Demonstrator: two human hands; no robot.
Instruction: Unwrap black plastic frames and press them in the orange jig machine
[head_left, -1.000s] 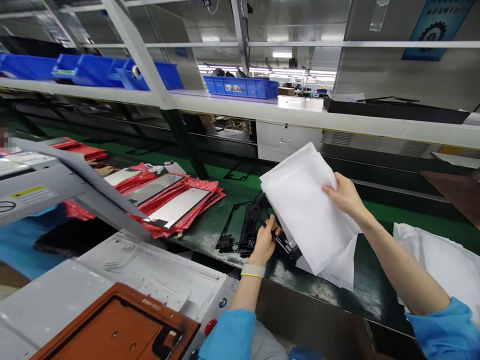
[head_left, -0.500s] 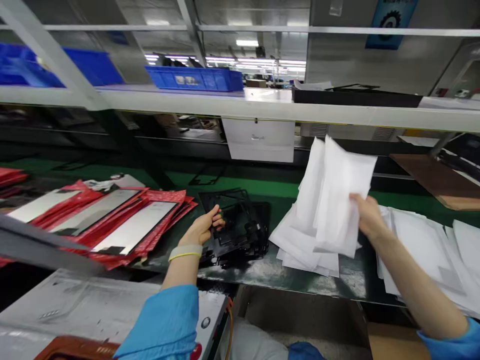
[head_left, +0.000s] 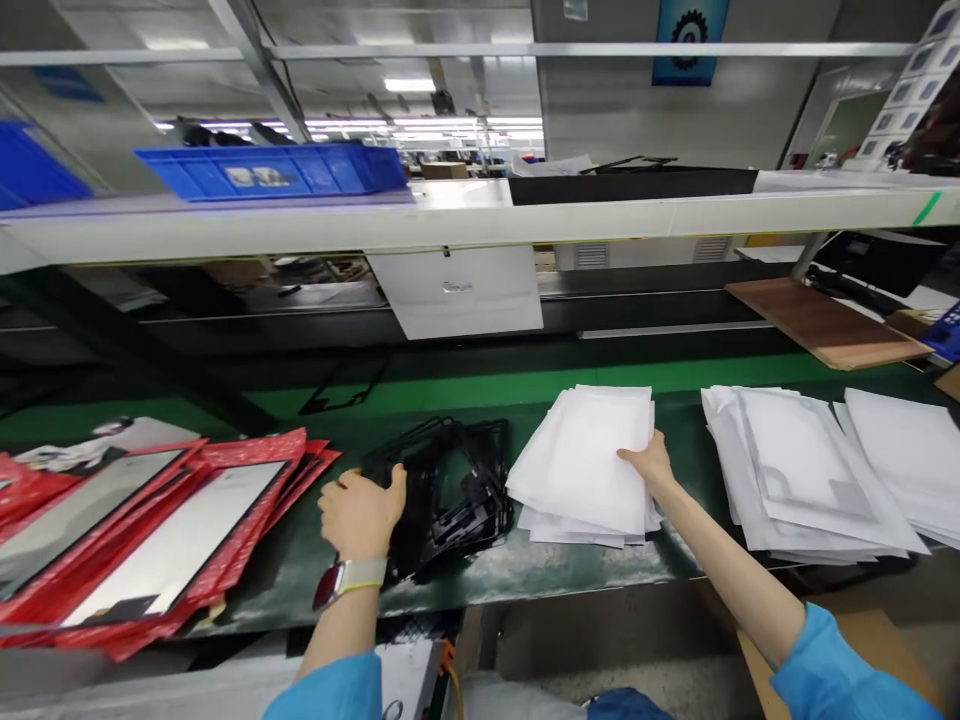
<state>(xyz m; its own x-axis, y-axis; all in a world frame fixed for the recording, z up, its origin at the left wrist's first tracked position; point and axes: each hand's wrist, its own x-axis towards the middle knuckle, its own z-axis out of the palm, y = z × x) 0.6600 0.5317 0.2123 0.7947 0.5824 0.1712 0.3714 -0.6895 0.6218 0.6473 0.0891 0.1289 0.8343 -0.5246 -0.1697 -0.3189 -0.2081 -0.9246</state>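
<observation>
Near the middle of the green bench, my left hand (head_left: 363, 510) rests at the left side of a pile of thin black frames (head_left: 469, 490), thumb apart from the fingers, nothing visibly held. My right hand (head_left: 649, 462) grips the right edge of a stack of white sleeves (head_left: 592, 455), thumb on top and fingers out of sight beneath or behind the edge. The sleeves lie flat on the bench, just right of the black frames.
Red bubble sleeves (head_left: 247, 520) with pale panels lie at the left. More white sleeves (head_left: 810, 470) are stacked at the right. Above runs a white shelf (head_left: 450, 225) with a blue bin (head_left: 300, 172). A brown board (head_left: 825, 315) lies at the back right.
The raised white sleeves have come down flat onto the stack, with my right hand at their edge. My left hand has turned palm down beside the black frames. The view has shifted right.
</observation>
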